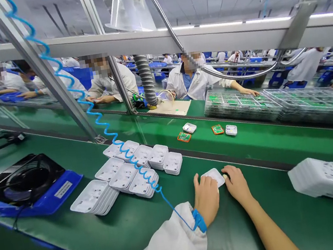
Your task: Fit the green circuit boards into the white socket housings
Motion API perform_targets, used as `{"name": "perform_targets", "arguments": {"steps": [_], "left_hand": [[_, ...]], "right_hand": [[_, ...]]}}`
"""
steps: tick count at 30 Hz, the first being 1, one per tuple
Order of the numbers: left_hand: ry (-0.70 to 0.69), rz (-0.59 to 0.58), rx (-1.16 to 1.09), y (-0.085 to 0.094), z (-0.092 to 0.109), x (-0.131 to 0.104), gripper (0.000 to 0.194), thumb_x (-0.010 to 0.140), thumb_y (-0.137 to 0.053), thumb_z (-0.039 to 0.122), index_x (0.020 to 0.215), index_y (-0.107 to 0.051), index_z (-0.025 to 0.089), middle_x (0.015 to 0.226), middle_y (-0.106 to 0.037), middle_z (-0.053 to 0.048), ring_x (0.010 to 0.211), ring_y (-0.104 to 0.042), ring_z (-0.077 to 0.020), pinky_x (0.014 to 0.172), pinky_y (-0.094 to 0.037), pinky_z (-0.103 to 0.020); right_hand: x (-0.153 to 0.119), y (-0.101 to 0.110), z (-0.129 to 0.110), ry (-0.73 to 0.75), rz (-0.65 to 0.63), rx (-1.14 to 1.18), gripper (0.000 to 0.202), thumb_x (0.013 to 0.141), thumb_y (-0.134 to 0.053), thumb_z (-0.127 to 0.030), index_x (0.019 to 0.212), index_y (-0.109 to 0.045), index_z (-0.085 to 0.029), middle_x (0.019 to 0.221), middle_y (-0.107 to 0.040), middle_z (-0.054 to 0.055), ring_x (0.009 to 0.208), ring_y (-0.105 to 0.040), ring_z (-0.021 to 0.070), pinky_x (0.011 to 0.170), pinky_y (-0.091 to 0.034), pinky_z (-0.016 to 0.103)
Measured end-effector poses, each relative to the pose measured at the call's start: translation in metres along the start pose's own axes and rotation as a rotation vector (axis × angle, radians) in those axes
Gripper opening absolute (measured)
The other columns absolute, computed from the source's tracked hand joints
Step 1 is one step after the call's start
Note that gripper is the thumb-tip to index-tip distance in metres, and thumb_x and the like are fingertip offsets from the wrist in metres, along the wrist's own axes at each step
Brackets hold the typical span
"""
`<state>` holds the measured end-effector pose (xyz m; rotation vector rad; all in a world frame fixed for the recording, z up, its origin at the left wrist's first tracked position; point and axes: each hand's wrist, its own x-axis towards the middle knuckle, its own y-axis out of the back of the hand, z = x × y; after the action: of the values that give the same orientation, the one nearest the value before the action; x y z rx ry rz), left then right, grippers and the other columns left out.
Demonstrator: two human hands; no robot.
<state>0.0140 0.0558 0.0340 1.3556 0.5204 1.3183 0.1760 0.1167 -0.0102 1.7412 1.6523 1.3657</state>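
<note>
A small white plastic cover (215, 175) is between my two hands, just above or on the green bench; which, I cannot tell. My left hand (207, 198) has its fingers curled over the cover's left part and hides some of it. At the cover's right edge, the bent fingers and thumb of my right hand (237, 184) grip it. A blue wrist strap (199, 221) with a coiled cord circles my left wrist. Left of my hands stand several stacks of similar white covers (124, 175); another tilted stack (329, 179) lies to the right.
The blue coiled cord (98, 118) hangs across the left stacks. A black fan on a blue tray (66, 188) sits at far left. Beyond the bench edge, a green belt (263, 144) carries circuit boards (184, 137) and small white housings (231, 130). Co-workers sit opposite near clear trays (239, 108).
</note>
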Motion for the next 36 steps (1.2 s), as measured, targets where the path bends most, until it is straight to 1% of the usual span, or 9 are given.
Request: {"name": "perform_targets", "arguments": {"steps": [7,12,15,19,24,26,31,34,36], "left_hand": [[-0.008,-0.001,-0.01,0.0,-0.014,0.003,0.021,0.078,-0.046,0.004,0.089,-0.056,0.02,0.098,-0.057,-0.004,0.101,-0.046,-0.0213,0.105,-0.02,-0.053],[0.089,0.092,-0.03,0.0,-0.027,0.009,0.019,0.08,-0.045,0.005,0.085,-0.057,0.019,0.113,-0.054,-0.007,0.113,-0.041,-0.0239,0.104,-0.022,-0.053],[0.15,0.101,-0.089,0.003,-0.034,0.011,0.022,0.078,-0.044,0.004,0.086,-0.057,0.019,0.107,-0.055,-0.006,0.108,-0.044,-0.0223,0.101,-0.026,-0.049],[0.142,0.085,-0.174,0.008,-0.035,0.01,0.021,0.077,-0.045,0.007,0.093,-0.054,0.019,0.098,-0.056,-0.004,0.097,-0.048,-0.0198,0.089,-0.036,-0.039],[0.156,0.026,-0.195,0.004,-0.031,0.007,0.021,0.076,-0.045,0.008,0.091,-0.053,0.02,0.092,-0.055,-0.003,0.089,-0.048,-0.0205,0.078,-0.038,-0.035],[0.171,0.031,-0.198,0.002,-0.032,0.008,0.022,0.075,-0.045,0.008,0.092,-0.054,0.019,0.093,-0.055,-0.004,0.089,-0.048,-0.0206,0.077,-0.038,-0.035],[0.188,0.143,-0.27,0.005,-0.035,0.01,0.027,0.078,-0.043,0.009,0.101,-0.052,0.018,0.105,-0.054,-0.007,0.098,-0.048,-0.0217,0.082,-0.038,-0.036],[0.197,0.15,-0.29,0.006,-0.034,0.01,0.024,0.082,-0.041,0.014,0.103,-0.051,0.018,0.106,-0.053,-0.008,0.099,-0.048,-0.023,0.083,-0.039,-0.037],[0.189,0.11,-0.283,0.004,-0.033,0.009,0.026,0.082,-0.042,0.015,0.106,-0.051,0.018,0.107,-0.053,-0.008,0.099,-0.049,-0.023,0.082,-0.039,-0.037]], "right_hand": [[0.001,0.006,-0.008,0.018,-0.006,0.167,0.04,0.089,-0.032,-0.029,0.125,-0.047,-0.018,0.115,-0.058,0.009,0.104,-0.05,0.0209,0.089,-0.042,0.038],[-0.001,0.005,-0.022,0.088,-0.137,0.23,0.036,0.09,-0.034,-0.032,0.115,-0.054,-0.019,0.111,-0.06,0.008,0.101,-0.053,0.02,0.09,-0.042,0.037],[-0.002,0.003,-0.025,0.037,-0.141,0.251,0.034,0.088,-0.037,-0.033,0.114,-0.053,-0.017,0.107,-0.06,0.009,0.093,-0.055,0.0196,0.085,-0.044,0.037],[-0.002,0.004,-0.025,0.024,-0.142,0.281,0.03,0.086,-0.039,-0.03,0.109,-0.054,-0.017,0.104,-0.059,0.009,0.09,-0.055,0.0185,0.082,-0.044,0.035],[0.0,0.009,-0.031,0.167,-0.193,0.193,0.03,0.086,-0.039,-0.025,0.112,-0.054,-0.019,0.107,-0.058,0.008,0.096,-0.051,0.0195,0.085,-0.04,0.035],[0.0,0.01,-0.034,0.199,-0.219,0.136,0.026,0.086,-0.038,-0.023,0.105,-0.056,-0.019,0.102,-0.058,0.007,0.094,-0.051,0.0193,0.083,-0.039,0.034],[0.001,0.013,-0.041,0.005,-0.203,-0.059,0.016,0.086,-0.038,-0.023,0.08,-0.053,-0.019,0.076,-0.057,0.003,0.07,-0.053,0.0158,0.063,-0.034,0.026],[0.002,0.015,-0.043,-0.157,-0.187,-0.162,0.015,0.087,-0.036,-0.022,0.082,-0.049,-0.019,0.066,-0.058,0.002,0.057,-0.053,0.0152,0.053,-0.026,0.025],[0.002,0.016,-0.044,-0.199,-0.179,-0.185,0.013,0.087,-0.036,-0.02,0.085,-0.048,-0.019,0.063,-0.058,0.001,0.055,-0.054,0.0162,0.051,-0.023,0.025]]}}
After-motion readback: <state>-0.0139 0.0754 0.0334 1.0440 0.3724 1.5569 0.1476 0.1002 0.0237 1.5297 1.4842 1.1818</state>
